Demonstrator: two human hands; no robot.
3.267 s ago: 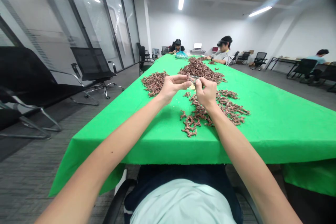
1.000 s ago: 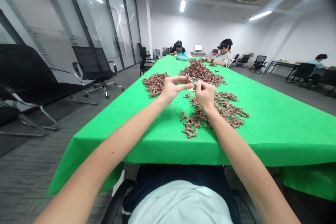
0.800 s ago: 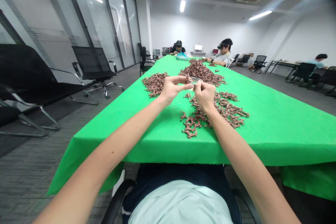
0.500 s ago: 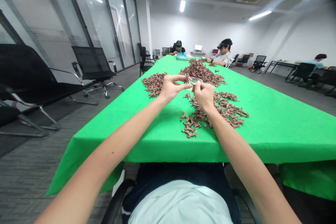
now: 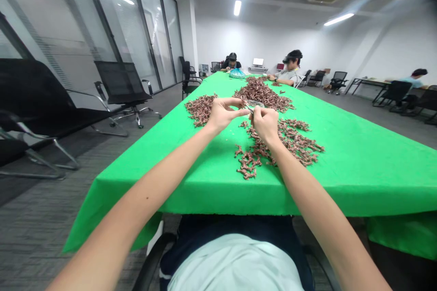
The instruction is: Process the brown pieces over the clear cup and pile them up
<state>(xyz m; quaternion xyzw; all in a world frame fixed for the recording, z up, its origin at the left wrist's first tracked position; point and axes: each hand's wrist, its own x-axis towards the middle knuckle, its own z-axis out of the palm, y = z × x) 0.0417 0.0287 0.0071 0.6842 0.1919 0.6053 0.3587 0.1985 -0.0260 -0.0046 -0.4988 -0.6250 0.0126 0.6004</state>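
My left hand (image 5: 223,112) and my right hand (image 5: 265,122) are raised together over a table covered in green cloth (image 5: 358,159). Both pinch a small clear packet (image 5: 251,104) held between them, with something small and brown in it. Below my right hand lies a loose heap of small brown pieces (image 5: 280,143). A second brown heap (image 5: 201,107) lies to the left of my left hand, and a larger one (image 5: 261,93) lies just beyond my hands.
Two people sit at the far end of the table, near a blue bag (image 5: 236,73). Another person sits at a desk at the far right (image 5: 414,79). Black office chairs (image 5: 119,88) stand along the glass wall on the left.
My hands have stayed in the same place over the table. Fingers of both hands have shifted slightly on the packet, and my right hand has closed in a little toward my left.
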